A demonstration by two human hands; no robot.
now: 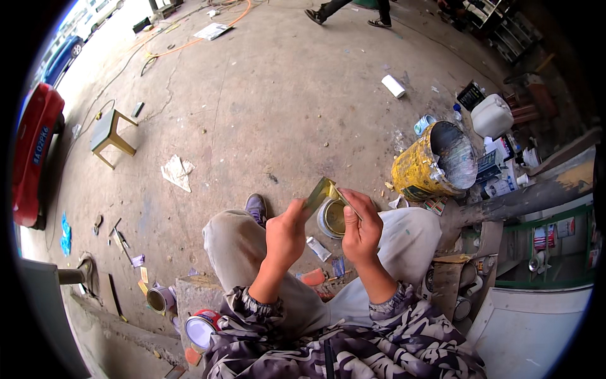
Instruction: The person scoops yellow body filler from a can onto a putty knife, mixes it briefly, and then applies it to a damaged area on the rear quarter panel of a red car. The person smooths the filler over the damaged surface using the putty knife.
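Note:
My left hand [285,232] is closed on a flat, greenish spreader plate [319,193] that is tilted upward. In my right hand [362,228] is a thin scraper blade [341,198], seen nearly edge-on, its handle mostly hidden by the fingers. The tips of the two tools meet or nearly meet, with yellowish paste [333,189] showing there. Just beyond and below my hands, an open can [323,221] with a dull yellow-brown inside stands on the floor between my legs. A white tube [319,249] lies beside it.
A paint-stained yellow bucket [413,167] lies tilted at the right, near a white jerrycan [492,116]. Left are a small stool [113,136], crumpled paper [177,173] and a red car [39,158]. A red-rimmed can [202,330] stands by my left side. Someone's legs [341,9] are far ahead.

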